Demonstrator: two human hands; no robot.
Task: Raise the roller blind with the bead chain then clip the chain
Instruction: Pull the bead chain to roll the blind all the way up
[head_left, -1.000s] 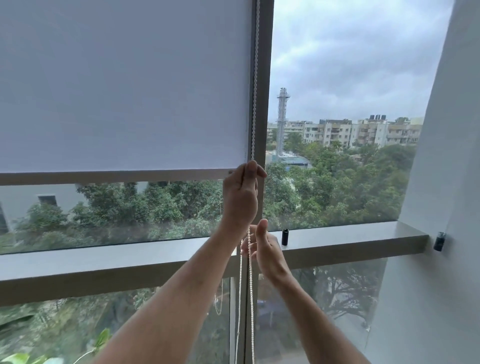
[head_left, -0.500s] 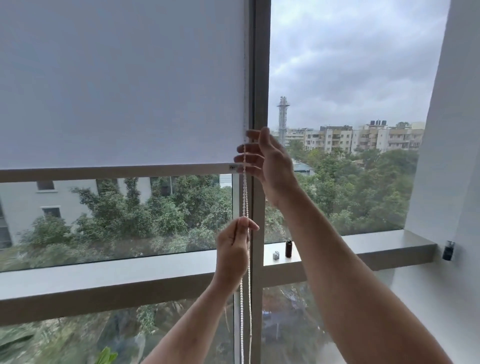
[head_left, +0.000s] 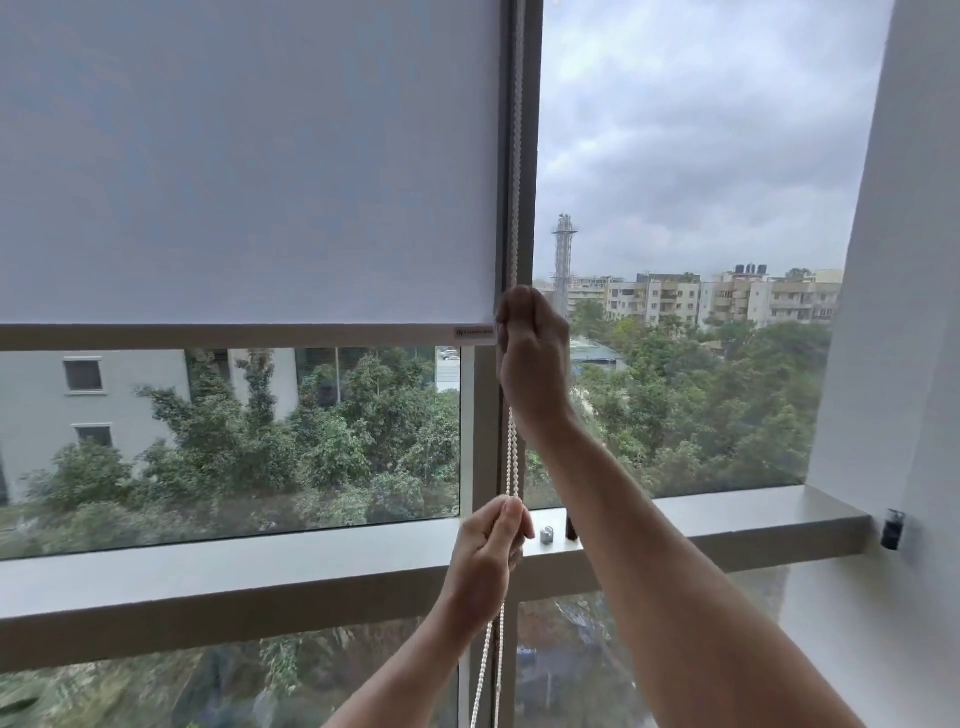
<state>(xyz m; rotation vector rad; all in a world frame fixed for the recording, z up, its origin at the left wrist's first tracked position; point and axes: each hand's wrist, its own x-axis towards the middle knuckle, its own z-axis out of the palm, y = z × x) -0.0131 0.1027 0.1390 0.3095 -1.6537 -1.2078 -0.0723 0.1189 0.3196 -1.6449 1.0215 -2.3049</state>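
A white roller blind (head_left: 249, 166) covers the upper left pane; its grey bottom bar (head_left: 223, 335) sits well above the sill. The white bead chain (head_left: 511, 462) hangs along the window's vertical frame. My right hand (head_left: 532, 358) is closed around the chain at the height of the bottom bar. Lower down, my left hand (head_left: 485, 556) pinches the chain just above the sill, and the loop hangs on below it.
A grey window sill (head_left: 260, 571) runs across the view. On it stand a small silver clip (head_left: 546, 535) and a dark cylinder (head_left: 571, 527), right of my left hand. A white wall (head_left: 893, 364) on the right carries a small black fitting (head_left: 892, 530).
My right hand went from below the left hand up to the bottom bar and closed on the chain. My left hand dropped with the chain to just above the sill.
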